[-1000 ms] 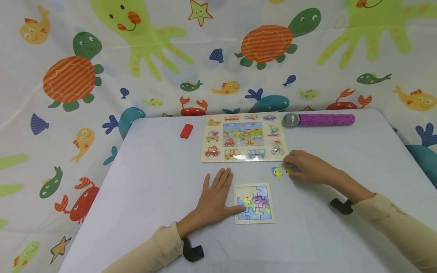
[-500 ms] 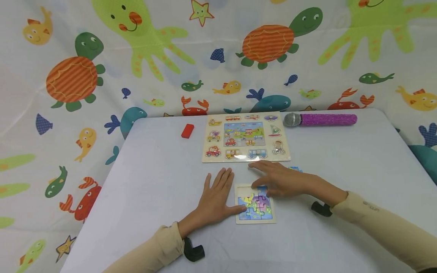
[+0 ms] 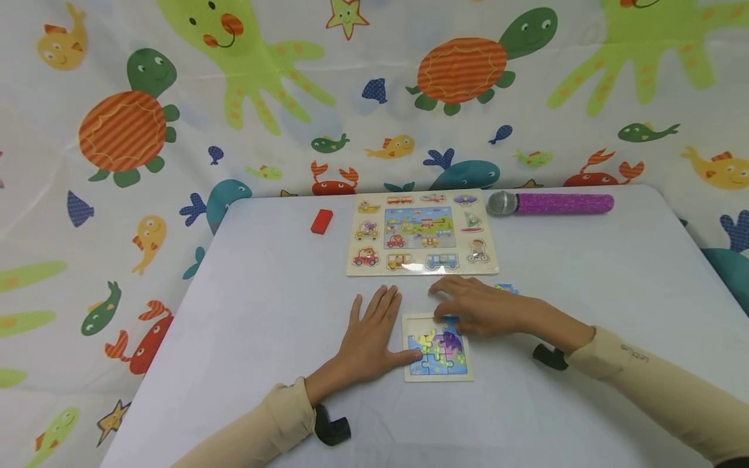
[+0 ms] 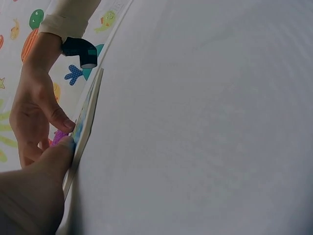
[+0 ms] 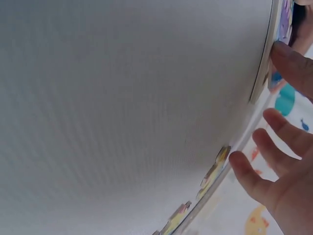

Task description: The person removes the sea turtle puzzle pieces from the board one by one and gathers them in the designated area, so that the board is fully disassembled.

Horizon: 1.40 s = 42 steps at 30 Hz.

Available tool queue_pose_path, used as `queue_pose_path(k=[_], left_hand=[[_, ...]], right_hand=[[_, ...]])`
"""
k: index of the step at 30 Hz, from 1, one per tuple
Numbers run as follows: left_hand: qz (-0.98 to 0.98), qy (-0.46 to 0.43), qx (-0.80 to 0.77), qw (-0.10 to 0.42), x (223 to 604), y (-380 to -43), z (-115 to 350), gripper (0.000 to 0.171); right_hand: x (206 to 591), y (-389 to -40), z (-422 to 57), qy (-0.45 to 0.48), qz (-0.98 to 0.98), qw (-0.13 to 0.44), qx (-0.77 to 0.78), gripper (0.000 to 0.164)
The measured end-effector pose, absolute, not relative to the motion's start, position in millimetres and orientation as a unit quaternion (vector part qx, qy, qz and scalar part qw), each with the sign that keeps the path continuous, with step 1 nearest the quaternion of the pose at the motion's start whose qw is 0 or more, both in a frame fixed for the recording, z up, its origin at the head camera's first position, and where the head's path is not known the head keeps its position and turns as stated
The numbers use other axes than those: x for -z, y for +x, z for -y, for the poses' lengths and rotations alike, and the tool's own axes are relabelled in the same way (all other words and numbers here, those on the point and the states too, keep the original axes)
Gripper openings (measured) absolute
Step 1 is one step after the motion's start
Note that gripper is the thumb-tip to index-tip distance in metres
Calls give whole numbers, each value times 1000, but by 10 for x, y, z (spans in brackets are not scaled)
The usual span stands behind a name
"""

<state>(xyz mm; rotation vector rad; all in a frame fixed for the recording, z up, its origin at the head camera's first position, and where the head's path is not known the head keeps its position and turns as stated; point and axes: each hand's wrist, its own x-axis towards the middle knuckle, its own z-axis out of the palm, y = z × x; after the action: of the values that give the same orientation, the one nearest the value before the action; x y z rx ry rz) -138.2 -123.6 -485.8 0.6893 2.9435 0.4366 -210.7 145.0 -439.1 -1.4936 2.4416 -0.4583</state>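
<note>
In the head view a small square jigsaw puzzle (image 3: 435, 369) in a wooden tray lies before me, its upper left showing bare wood. My left hand (image 3: 367, 344) is spread flat on the table, thumb resting over the tray's left side. Over the tray's upper right corner, my right hand (image 3: 476, 309) pinches a blue puzzle piece (image 3: 449, 320) between thumb and index finger, the piece partly covered by them. Its other fingers reach out loosely, as the right wrist view shows. A loose puzzle piece (image 3: 506, 288) lies just behind that hand; others (image 5: 215, 169) appear in the right wrist view.
A larger wooden vehicle puzzle board (image 3: 422, 266) lies behind both hands. Right of it is a purple microphone (image 3: 562, 203); left of it, a red block (image 3: 321, 221). A sea-animal printed cloth (image 3: 374, 58) hangs along the table's back edge.
My right hand has moved left from the loose pieces to the small puzzle's upper right corner, then stayed there with slight finger movement. My left hand has kept its place.
</note>
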Motion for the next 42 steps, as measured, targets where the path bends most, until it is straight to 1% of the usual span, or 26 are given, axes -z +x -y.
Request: queue_pose_path(k=[10, 18, 28, 38, 42], left_hand=[[-963, 224, -144, 50, 4832, -1391, 1246, 112], [-963, 223, -145, 53, 4830, -1390, 1245, 111], [-963, 223, -146, 49, 4848, -1387, 1248, 113], [-963, 224, -143, 45, 4846, -1391, 1240, 113], [-963, 225, -141, 44, 4847, -1392, 1239, 113]], right_hand=[[4377, -2054, -1399, -480, -851, 139, 162, 32], [4388, -2009, -1365, -463, -855, 140, 186, 31], [4407, -2073, -1342, -364, -862, 203, 289, 33], [4387, -2120, -1342, -329, -845, 224, 358, 28], [4383, -2123, -1350, -329, -840, 226, 367, 27]])
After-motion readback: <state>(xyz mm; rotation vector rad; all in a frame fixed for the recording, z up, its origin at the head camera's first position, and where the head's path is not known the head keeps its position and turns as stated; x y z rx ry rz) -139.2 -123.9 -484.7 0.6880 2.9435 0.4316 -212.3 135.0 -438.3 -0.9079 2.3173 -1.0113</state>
